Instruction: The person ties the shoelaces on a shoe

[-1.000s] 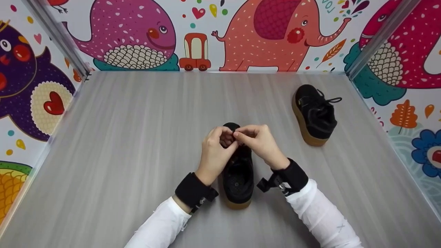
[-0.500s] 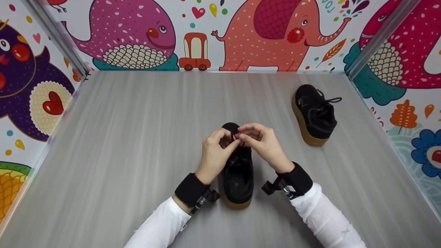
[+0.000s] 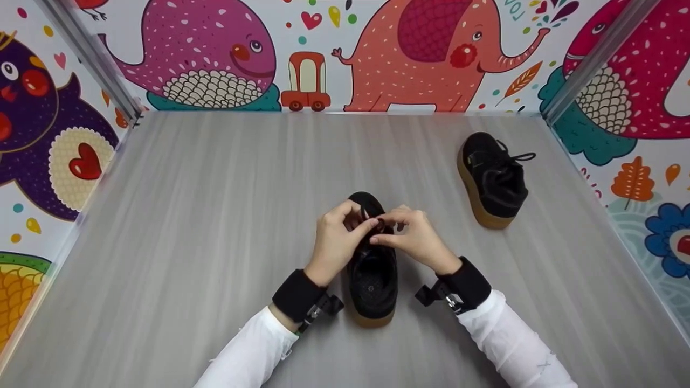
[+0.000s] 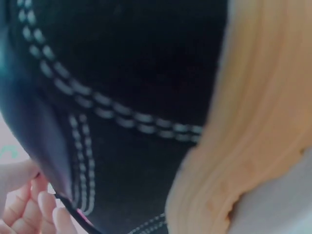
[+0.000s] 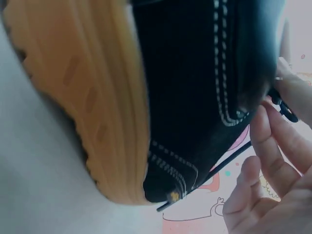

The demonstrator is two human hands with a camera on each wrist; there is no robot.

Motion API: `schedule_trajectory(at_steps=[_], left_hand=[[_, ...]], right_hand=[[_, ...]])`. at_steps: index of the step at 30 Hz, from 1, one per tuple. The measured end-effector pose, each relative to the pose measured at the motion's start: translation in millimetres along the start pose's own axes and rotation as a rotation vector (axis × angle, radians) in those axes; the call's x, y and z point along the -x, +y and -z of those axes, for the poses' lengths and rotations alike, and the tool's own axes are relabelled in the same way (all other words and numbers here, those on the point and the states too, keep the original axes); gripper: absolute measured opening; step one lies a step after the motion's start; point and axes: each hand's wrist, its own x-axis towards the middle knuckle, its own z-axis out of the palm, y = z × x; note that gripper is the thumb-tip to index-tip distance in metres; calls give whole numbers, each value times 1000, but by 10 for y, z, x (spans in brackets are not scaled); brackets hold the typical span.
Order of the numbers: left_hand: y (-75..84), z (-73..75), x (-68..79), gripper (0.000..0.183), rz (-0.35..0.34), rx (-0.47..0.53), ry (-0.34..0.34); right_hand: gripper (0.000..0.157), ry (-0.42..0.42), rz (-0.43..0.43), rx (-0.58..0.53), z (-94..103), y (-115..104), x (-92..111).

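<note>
A black shoe (image 3: 372, 310) with a gum-brown sole stands upright on the floor, toe pointing away. Over its lacing my left hand (image 3: 334, 237) pinches the black shoelace between thumb and forefinger. My right hand (image 3: 415, 234) is at the same spot, its forefinger meeting the left thumb and its own thumb held lower, apart from the forefinger. Its bent fingers hold a dark lace loop (image 5: 288, 113), seen in the right wrist view. There a loose lace end (image 5: 229, 160) hangs down beside the shoe. The left wrist view shows the shoe's white-stitched side (image 4: 131, 170) close up. The hands hide most of the knot.
A second black shoe (image 3: 495, 183), its lace tied in a bow, stands at the back right. Walls printed with cartoon animals, including an orange elephant (image 3: 420, 81), enclose the grey wood-grain floor (image 3: 226, 215) at the back and both sides.
My right hand has shifted slightly right and toward me, and its thumb has parted from its forefinger. My left hand keeps its pinch in nearly the same place. Both shoes have stayed put.
</note>
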Motion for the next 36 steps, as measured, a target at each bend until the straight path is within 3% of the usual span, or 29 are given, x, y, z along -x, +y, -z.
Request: schedule_trajectory(at_steps=[5,12,18,25,31,36], left_hand=[[-4,-4,6,20,17,13,7],[13,0,21,19,98,71,12],[48,46,36,18,159,112,59],[64,189,28,21,227,139,130],[16,321,31,22,239,182,186],[30,429,68,19,362,233,203]], right_hand=[[23,27,-9,-26,-38,-5,-32],[13,46,-110,-121,-83,-13,-15],[8,54,-152,-158,-99,-74,-3],[11,29,-127,-198,-5,-388,20],[11,30,-113,-238,-5,-381,31],[12,23,-135,-243,-4,-386,38]])
